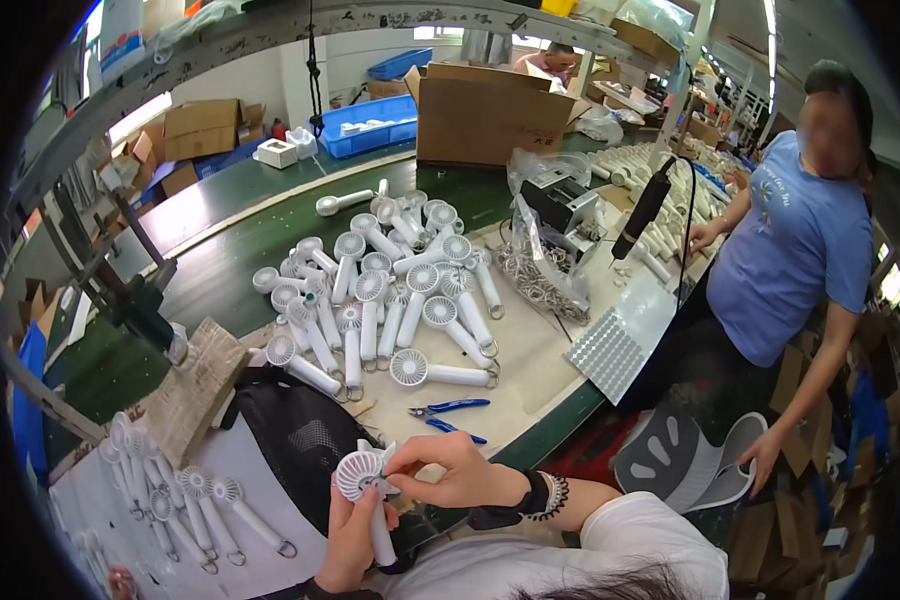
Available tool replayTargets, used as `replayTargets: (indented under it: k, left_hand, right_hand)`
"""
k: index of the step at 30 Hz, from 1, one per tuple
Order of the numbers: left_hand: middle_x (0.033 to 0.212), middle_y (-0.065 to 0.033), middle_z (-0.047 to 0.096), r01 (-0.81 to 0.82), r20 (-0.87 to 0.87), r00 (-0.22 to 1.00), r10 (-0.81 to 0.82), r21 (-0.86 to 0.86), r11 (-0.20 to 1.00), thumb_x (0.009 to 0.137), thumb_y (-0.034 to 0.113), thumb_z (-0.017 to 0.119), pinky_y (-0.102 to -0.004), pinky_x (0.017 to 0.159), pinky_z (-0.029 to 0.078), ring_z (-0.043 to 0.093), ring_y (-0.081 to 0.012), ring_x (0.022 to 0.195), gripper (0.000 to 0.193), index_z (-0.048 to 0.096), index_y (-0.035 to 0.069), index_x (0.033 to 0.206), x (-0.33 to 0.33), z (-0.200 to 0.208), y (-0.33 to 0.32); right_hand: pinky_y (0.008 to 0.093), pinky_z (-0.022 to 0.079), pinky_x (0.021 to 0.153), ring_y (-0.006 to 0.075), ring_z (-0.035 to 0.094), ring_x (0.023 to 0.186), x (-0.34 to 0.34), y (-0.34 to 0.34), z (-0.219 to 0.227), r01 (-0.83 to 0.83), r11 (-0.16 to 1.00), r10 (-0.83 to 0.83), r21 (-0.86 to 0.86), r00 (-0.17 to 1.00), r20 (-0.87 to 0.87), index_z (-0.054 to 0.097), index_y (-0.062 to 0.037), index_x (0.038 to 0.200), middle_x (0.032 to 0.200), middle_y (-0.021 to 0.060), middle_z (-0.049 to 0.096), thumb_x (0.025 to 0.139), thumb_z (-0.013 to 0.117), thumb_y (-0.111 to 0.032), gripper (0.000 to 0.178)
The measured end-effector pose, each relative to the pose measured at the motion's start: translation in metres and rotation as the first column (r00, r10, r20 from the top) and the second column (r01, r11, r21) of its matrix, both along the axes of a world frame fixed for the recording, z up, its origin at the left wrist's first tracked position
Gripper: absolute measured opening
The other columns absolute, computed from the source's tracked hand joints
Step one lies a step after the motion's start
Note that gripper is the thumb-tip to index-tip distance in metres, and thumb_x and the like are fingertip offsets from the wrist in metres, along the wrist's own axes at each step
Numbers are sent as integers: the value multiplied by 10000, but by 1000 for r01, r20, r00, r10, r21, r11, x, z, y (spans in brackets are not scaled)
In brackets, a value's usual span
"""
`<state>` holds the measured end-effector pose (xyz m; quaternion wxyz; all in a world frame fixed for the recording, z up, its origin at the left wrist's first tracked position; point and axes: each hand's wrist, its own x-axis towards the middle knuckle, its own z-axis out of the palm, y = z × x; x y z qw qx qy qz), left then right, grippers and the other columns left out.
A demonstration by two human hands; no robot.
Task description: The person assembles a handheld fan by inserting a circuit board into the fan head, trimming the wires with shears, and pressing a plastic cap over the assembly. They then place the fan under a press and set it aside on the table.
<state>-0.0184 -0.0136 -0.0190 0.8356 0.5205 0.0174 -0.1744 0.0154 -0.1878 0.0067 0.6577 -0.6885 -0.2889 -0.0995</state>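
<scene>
Close to my body, my left hand [345,545] is wrapped round a white handheld fan [360,474], its round grille up and its handle pointing down toward me. The thumb and fingers of my right hand [455,474] are pinched at the side of the fan head; whatever is between them is too small to name. Just beyond my hands, a pair of blue-handled nippers [454,406] rests on the bench. A heap of similar white fans [422,278] lies farther off, several with metal rings at the handle ends.
More fans [198,484] lie on the left surface, beside a black mesh chair back [310,440]. A bag of metal rings [542,278], a sheet of round pieces [622,338] and a hanging electric screwdriver [643,212] are at right. A co-worker [785,240] stands there. An open carton [490,115] stands behind.
</scene>
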Motion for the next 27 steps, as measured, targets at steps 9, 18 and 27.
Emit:
replayTargets:
  k: [9,18,27]
  left_hand:
    - [968,-70,533,-53,14,999,52,54,997,913,125,445,-228,511,430,516,-123,597,321,342,79,1214,-15,-10,8]
    - [807,-21,526,9,139,990,-32,161,987,928,183,471,-197,529,418,491,-63,633,277,358,91,1163,-16,0,14]
    - [805,5,451,29,299,952,-70,139,990,902,194,531,-201,541,399,438,-42,617,331,354,92,1164,-39,3,24]
  right_hand:
    - [246,501,590,141,619,692,-7,2,1,-148,989,148,3,988,-48,635,2,878,786,83,627,716,638,20,162]
    - [275,481,594,224,610,683,-15,14,25,65,951,42,-303,942,334,651,-31,916,809,105,618,674,620,86,270]
    - [277,493,611,230,622,702,-31,28,22,84,949,32,-304,934,357,674,-70,873,809,84,628,680,613,112,272]
